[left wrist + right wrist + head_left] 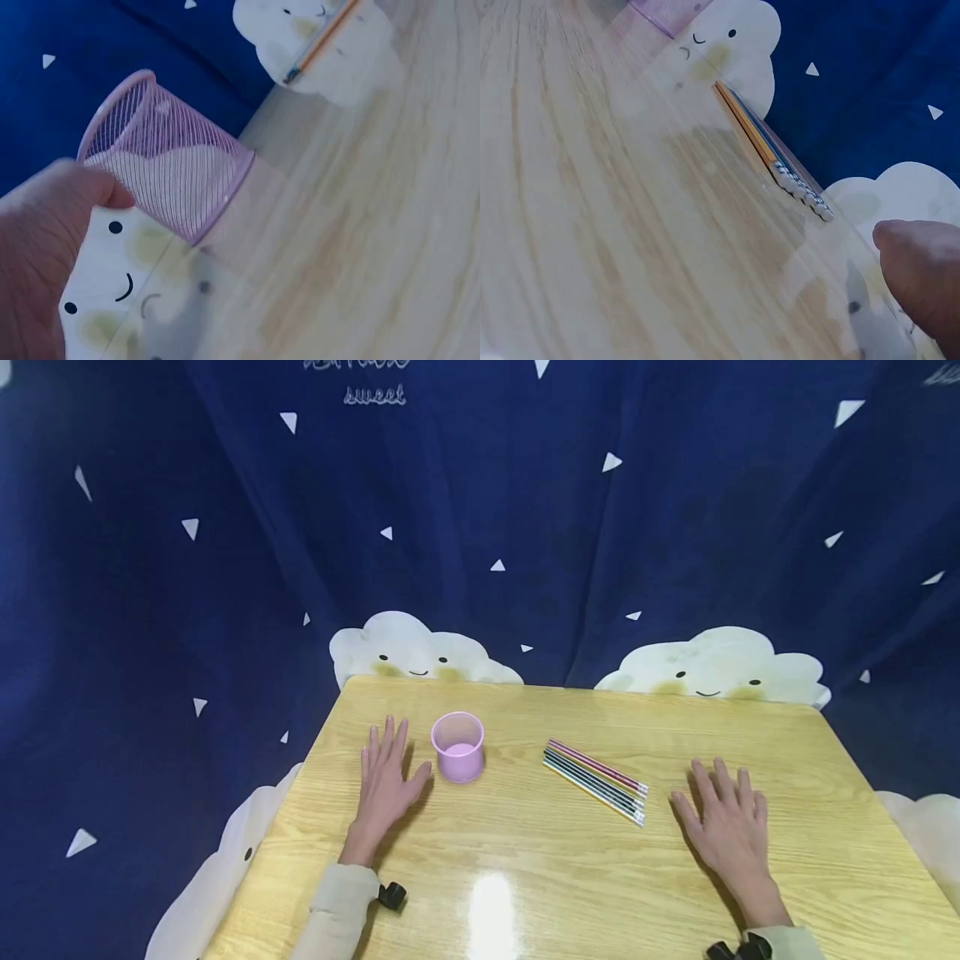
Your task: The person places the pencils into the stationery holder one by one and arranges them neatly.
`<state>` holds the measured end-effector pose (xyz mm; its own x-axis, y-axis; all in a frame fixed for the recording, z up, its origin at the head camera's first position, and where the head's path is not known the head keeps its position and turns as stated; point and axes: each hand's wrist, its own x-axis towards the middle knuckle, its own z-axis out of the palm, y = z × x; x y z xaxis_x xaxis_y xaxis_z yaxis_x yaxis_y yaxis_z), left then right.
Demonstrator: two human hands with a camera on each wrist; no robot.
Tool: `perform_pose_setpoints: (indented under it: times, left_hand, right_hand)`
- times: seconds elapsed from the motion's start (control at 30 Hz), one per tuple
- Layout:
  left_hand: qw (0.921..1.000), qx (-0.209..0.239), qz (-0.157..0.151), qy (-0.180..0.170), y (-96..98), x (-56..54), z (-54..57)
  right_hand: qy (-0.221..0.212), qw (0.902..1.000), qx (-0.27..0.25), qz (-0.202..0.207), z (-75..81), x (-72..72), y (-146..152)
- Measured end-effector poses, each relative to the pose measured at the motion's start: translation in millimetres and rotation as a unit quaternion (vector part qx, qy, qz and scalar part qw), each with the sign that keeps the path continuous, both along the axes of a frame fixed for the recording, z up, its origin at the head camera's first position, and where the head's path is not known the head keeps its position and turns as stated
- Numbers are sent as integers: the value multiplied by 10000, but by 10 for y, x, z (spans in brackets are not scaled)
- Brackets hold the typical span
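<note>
A pink mesh pencil cup (461, 766) stands upright on the wooden table, its open top facing up. Just left of it lies my left hand (386, 785), palm down with fingers spread and the thumb pointing toward the cup. In the left wrist view the thumb overlaps the side of the cup (172, 157). Several pencils (596, 781) in red, dark green and yellow lie side by side near the middle, white eraser ends toward the right. To their right rests my right hand (726, 827), flat with fingers apart and holding nothing. The right wrist view shows its thumb (922, 270) near the eraser ends.
The light wooden table (450, 852) has a bright glare spot at its front. Behind it hangs a dark blue curtain (480, 485) with white triangles and smiling clouds. A black wrist camera (392, 896) sits at the left sleeve.
</note>
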<state>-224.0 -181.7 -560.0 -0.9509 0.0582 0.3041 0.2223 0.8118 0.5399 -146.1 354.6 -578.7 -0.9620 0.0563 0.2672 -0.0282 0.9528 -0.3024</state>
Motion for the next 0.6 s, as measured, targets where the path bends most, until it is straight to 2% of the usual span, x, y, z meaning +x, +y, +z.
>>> perform_pose_setpoints:
  times: [0.17, 0.3, 0.37, 0.5, 0.6]
  left_hand:
    - [9966, 578, -566, -132, 150, 8, 27]
    - [9878, 1260, -814, -420, 323, 31, -39]
    - [9781, 1800, -937, -462, 416, 31, -66]
    - [9518, 2844, -1078, -398, 574, -3, -95]
    - [9368, 3362, -932, -271, 652, -49, -106]
  right_hand:
    - [284, 9992, -87, 281, -13, -21, -158]
    - [543, 9969, -215, 528, -22, -15, -364]
    - [615, 9956, -247, 666, -25, -19, -470]
    - [775, 9925, -181, 930, -36, -38, -669]
    - [873, 9896, -76, 1140, -37, -64, -792]
